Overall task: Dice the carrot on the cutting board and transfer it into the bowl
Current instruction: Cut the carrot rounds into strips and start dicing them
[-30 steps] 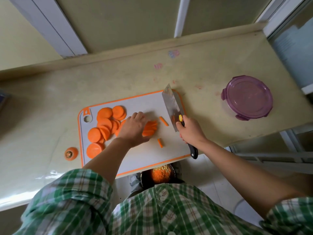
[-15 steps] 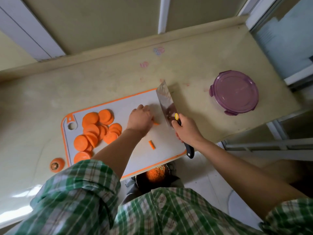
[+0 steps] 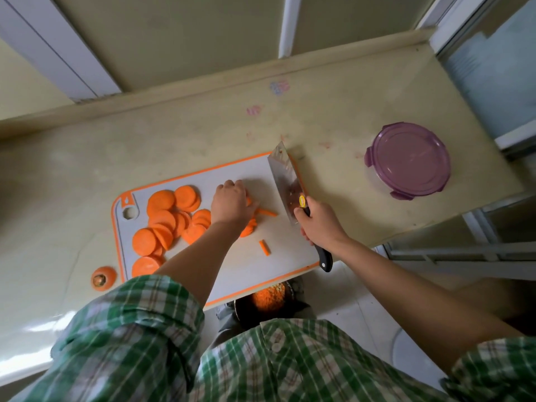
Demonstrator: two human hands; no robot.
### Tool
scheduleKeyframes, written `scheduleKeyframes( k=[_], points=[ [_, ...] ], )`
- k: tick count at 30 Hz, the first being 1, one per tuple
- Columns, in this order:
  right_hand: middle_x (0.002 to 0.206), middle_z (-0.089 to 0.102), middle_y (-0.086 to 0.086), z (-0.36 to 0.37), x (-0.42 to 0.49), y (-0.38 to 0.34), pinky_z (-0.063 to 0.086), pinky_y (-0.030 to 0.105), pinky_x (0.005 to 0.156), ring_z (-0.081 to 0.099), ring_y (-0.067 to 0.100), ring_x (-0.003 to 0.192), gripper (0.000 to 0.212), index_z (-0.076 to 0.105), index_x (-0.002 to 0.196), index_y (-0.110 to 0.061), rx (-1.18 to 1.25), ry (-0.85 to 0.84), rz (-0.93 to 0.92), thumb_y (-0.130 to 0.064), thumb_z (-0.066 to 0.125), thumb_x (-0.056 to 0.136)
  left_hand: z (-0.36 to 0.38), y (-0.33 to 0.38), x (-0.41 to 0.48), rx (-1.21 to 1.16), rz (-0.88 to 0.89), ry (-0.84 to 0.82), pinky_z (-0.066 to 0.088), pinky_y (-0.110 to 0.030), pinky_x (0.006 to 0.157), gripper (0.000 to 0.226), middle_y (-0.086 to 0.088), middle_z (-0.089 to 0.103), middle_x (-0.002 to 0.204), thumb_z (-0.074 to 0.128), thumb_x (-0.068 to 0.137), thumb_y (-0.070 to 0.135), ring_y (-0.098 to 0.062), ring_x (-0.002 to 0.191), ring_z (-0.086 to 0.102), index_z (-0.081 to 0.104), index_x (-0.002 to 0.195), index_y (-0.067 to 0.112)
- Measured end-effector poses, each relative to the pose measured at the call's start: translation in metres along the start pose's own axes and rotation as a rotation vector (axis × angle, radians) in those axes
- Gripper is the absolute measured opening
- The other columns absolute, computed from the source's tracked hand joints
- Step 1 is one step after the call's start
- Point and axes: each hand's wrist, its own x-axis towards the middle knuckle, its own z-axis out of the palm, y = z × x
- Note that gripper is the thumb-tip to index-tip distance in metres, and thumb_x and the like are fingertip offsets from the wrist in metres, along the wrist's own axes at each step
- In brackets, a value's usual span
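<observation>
A white cutting board point(image 3: 284, 256) with an orange rim lies on the counter. Several round carrot slices point(image 3: 162, 219) are spread over its left half. My left hand point(image 3: 232, 203) rests curled on a small stack of slices point(image 3: 251, 227) at the board's middle. Two carrot sticks point(image 3: 268, 212) point(image 3: 264, 246) lie loose beside it. My right hand point(image 3: 320, 223) grips the black handle of a cleaver point(image 3: 285, 181), whose blade stands just right of the stack. A dark bowl point(image 3: 268, 300) holding diced carrot sits below the counter's front edge, partly hidden by my shirt.
A carrot top point(image 3: 103, 278) lies on the counter left of the board. A purple round lidded container point(image 3: 407, 161) stands at the right end of the counter. The counter's right edge drops off next to it, and a wall runs along the back.
My left hand has curled up on the stacked slices and shifted slightly. The cleaver stays raised at the right of the stack. The camera view has moved.
</observation>
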Motion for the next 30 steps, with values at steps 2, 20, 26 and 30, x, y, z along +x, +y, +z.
scheduleKeyframes(
  k=[2, 20, 26, 30],
  points=[
    [0.056, 0.055, 0.012, -0.001, 0.001, 0.001, 0.045, 0.033, 0.041, 0.049, 0.022, 0.041, 0.018, 0.047, 0.084, -0.001, 0.004, -0.001, 0.004, -0.016, 0.047, 0.095, 0.000, 0.003, 0.002, 0.034, 0.015, -0.002, 0.040, -0.040, 0.083, 0.031, -0.020, 0.057, 0.109, 0.058, 0.090, 0.023, -0.038, 0.104, 0.053, 0.057, 0.112, 0.003],
    [0.062, 0.058, 0.020, 0.001, 0.003, 0.000, 0.049, 0.044, 0.049, 0.051, 0.025, 0.046, 0.021, 0.047, 0.086, 0.000, -0.026, 0.016, -0.034, -0.020, 0.048, 0.094, -0.005, -0.005, -0.011, 0.027, 0.490, -0.004, 0.048, -0.038, 0.071, 0.024, -0.013, 0.063, 0.093, 0.071, 0.074, 0.019, -0.035, 0.088, 0.057, 0.071, 0.096, 0.012],
    [0.062, 0.060, 0.019, -0.007, -0.001, 0.005, 0.048, 0.039, 0.051, 0.052, 0.022, 0.046, 0.021, 0.048, 0.086, 0.001, -0.012, 0.028, -0.011, -0.018, 0.048, 0.095, 0.008, 0.020, -0.006, 0.316, 0.426, -0.076, 0.038, -0.037, 0.082, 0.022, -0.009, 0.060, 0.110, 0.056, 0.088, 0.020, -0.030, 0.107, 0.051, 0.063, 0.107, 0.012],
    [0.059, 0.058, 0.015, -0.007, -0.001, 0.005, 0.046, 0.034, 0.047, 0.051, 0.021, 0.044, 0.019, 0.048, 0.087, 0.000, 0.006, 0.026, -0.009, -0.018, 0.047, 0.095, -0.001, 0.012, -0.001, 0.172, 0.385, 0.005, 0.043, -0.040, 0.070, 0.012, -0.016, 0.064, 0.087, 0.066, 0.078, 0.012, -0.038, 0.090, 0.058, 0.068, 0.088, 0.006]
  ],
)
